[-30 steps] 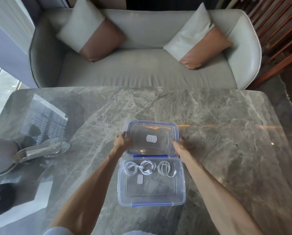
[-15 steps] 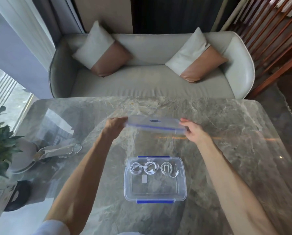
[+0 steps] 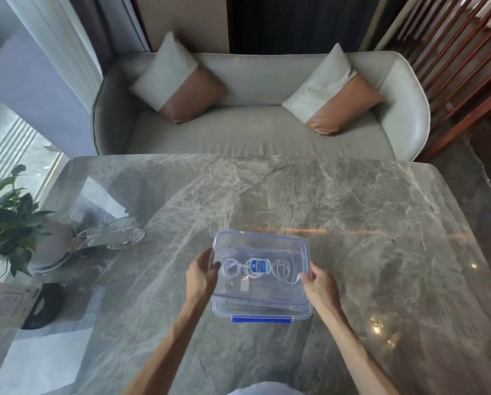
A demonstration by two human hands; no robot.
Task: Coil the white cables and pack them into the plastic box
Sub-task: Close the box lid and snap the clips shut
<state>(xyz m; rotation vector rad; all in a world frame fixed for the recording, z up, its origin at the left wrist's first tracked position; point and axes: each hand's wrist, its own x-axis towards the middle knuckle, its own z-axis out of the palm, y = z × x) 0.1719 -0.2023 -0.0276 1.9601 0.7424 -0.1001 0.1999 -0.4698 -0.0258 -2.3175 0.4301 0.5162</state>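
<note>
Lid is over the box, not seated. It sits shifted toward the far side, so the box's near rim and blue latch stick out below it. Left grip is closed on the lid's left edge, thumb on top and fingers wrapped under. Right grip is closed on the right edge the same way. Holding both short sides likely keeps the lid level and lets it be lined up square with the rim before pressing down. Cables are already inside the box, coiled into small loops in a row along the far half and visible through the clear lid. Box rests flat on the desk, close to the person, so packing looks done and closing is the step in hand. Next move probably needs the lid pulled toward the near edge, then pushed down so the latches can catch. Lid has an oval blue-and-white sticker, text too small to read. Small white tag lower down is also unreadable, and I can't tell whether it's on the lid or the box.
</note>
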